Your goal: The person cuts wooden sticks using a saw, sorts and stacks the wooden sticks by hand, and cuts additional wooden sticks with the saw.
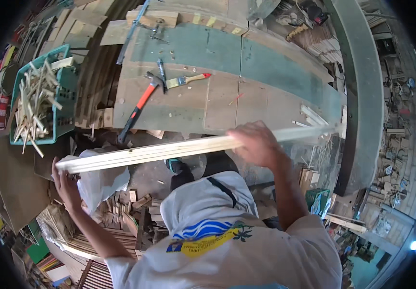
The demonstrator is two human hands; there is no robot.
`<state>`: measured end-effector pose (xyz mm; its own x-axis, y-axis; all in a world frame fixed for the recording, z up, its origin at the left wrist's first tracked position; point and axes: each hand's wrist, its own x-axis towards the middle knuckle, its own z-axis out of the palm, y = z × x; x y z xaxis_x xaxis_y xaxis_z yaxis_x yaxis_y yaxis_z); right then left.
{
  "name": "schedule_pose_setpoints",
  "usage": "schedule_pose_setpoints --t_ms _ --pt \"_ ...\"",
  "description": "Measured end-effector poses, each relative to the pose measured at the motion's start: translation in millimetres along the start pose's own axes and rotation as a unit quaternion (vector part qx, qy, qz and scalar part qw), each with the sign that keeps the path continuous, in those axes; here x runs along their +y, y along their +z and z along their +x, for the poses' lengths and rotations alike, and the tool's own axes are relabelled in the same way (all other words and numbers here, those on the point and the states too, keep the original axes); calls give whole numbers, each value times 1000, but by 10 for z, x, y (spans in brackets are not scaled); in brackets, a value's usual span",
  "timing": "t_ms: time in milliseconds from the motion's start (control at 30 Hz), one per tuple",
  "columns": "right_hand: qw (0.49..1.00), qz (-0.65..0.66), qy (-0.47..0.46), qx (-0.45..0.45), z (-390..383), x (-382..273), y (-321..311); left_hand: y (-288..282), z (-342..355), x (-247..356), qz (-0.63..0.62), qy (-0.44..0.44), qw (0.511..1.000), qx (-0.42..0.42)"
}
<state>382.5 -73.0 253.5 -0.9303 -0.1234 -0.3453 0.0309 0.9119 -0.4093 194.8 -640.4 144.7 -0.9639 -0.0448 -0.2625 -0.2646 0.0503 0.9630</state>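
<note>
Long pale wooden strips (169, 150), lying flat against one another, stretch across in front of me above the near edge of the workbench (169, 116). My right hand (255, 143) is closed over them right of the middle. The fingers of my left hand (66, 187) are at their left end, partly hidden behind the wood. Toward the right, the far end of the strips is smeared by motion. On the bench beyond lie a hammer (139, 107) with an orange and black handle, a paintbrush (187, 80) with a red-tipped handle, and a slim dark blue tool (161, 70).
At the left stands a teal crate (62, 120) heaped with thin wooden sticks (34, 103). A bar clamp (133, 31) lies at the bench's far left. Short wood pieces (312, 115) sit at its right, beside a grey post-like beam (362, 96). A white plastic bag (104, 180) hangs below the strips.
</note>
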Motion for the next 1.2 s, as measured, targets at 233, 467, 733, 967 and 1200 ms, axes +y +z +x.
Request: schedule_pose_setpoints --t_ms 233,467,733,967,1200 --pt "996 43 30 69 386 1368 -327 928 206 302 180 94 971 -130" --pt "988 0 129 90 376 3262 -435 3077 905 324 486 197 838 -150" --pt "961 -106 218 133 72 4995 -598 5096 1141 18 400 265 832 -279" --pt "943 -111 226 216 557 5151 -207 6390 1332 -531 462 336 791 -218" --pt "920 -153 219 288 734 5282 226 6491 1187 -684 510 354 768 -158"
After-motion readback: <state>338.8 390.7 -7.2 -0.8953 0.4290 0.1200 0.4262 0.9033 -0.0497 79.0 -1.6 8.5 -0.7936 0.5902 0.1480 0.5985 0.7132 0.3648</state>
